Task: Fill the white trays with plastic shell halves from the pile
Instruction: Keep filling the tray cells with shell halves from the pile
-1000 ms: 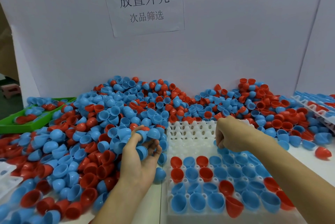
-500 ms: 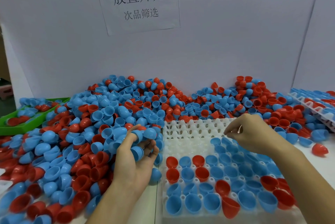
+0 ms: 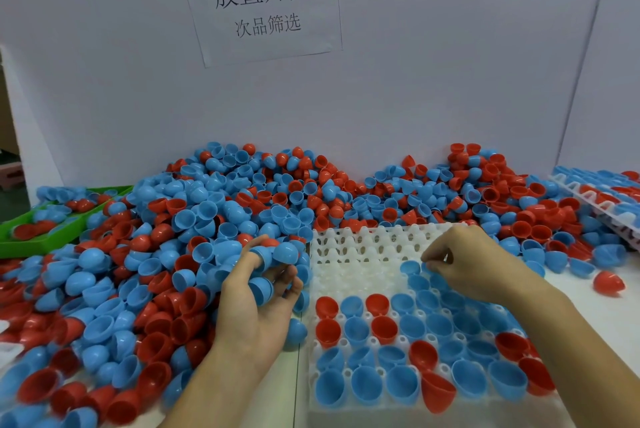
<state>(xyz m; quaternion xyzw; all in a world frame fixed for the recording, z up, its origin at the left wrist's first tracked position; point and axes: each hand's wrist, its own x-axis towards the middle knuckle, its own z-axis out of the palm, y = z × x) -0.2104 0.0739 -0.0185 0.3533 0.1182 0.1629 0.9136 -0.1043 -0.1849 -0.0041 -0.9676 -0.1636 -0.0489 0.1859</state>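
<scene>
A big pile of red and blue shell halves (image 3: 242, 206) covers the table's left and back. The white tray (image 3: 363, 247) lies in front of me; its near rows and right side hold shells, cup up, while its back left cells are bare. My left hand (image 3: 249, 310) lies palm up at the pile's edge, left of the tray, its fingers curled round several blue shell halves (image 3: 260, 289). My right hand (image 3: 474, 265) hovers over the tray's back right part, its fingers curled and pinched together. Its tips are beside a seated blue shell (image 3: 409, 268). Nothing shows in its grip.
A green bin (image 3: 20, 244) with a few shells stands at the far left. Another tray filled with shells (image 3: 606, 199) sits at the far right. One red shell (image 3: 608, 283) lies alone on the table to the right. A white partition with a paper sign (image 3: 263, 1) closes the back.
My right hand has shifted a little to the right over the back of the tray. My left hand has stayed in place with its blue halves.
</scene>
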